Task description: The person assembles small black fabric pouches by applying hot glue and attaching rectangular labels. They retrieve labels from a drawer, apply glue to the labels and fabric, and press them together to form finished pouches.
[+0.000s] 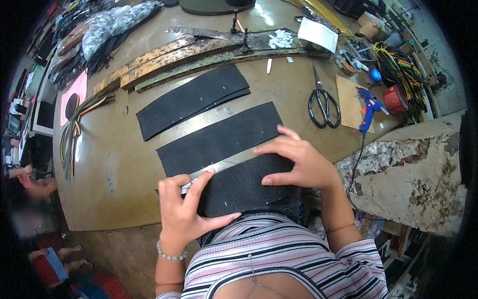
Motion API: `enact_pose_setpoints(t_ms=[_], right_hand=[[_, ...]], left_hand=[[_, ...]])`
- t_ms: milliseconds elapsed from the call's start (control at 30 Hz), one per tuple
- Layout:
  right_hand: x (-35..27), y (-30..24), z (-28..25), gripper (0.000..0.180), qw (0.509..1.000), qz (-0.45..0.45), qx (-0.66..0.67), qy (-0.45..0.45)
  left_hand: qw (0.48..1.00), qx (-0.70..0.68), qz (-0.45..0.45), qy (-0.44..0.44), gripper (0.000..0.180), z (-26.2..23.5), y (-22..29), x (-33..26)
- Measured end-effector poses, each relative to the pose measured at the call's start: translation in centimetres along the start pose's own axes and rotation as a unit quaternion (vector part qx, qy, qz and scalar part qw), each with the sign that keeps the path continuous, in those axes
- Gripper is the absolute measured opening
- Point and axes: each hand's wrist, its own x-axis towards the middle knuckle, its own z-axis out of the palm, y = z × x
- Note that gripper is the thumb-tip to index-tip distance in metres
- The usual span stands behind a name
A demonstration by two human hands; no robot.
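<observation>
Ribbed black fabric (231, 188) lies at the near edge of the table (124, 199); we judge it light, pliable, best held by its edges. Our left hand (180, 208) pinches it edge to edge; our right hand (306, 164) is spread over it.

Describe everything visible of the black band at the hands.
The black band looks like ribbed fabric: broad, finely lined, with a few pale specks. It lies by the near edge of the table, its upper edge slanting up rightward. The left hand spans its left end between thumb and forefinger; the right hand touches its right part.
</observation>
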Motion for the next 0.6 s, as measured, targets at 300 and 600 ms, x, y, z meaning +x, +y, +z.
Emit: enact_pose_setpoints(t_ms=[300,600], right_hand=[[-0.8,1.3,3.5,0.046,0.942,0.084,-0.232,0.226],[-0.4,4.0,5.3,0.045,0.945,0.095,-0.192,0.246]], left_hand=[[0.988,0.070,-0.108,-0.080,0.069,1.3,-2.9,-3.1],[0.981,0.109,-0.157,-0.040,0.050,2.1,-6.2,-2.1]])
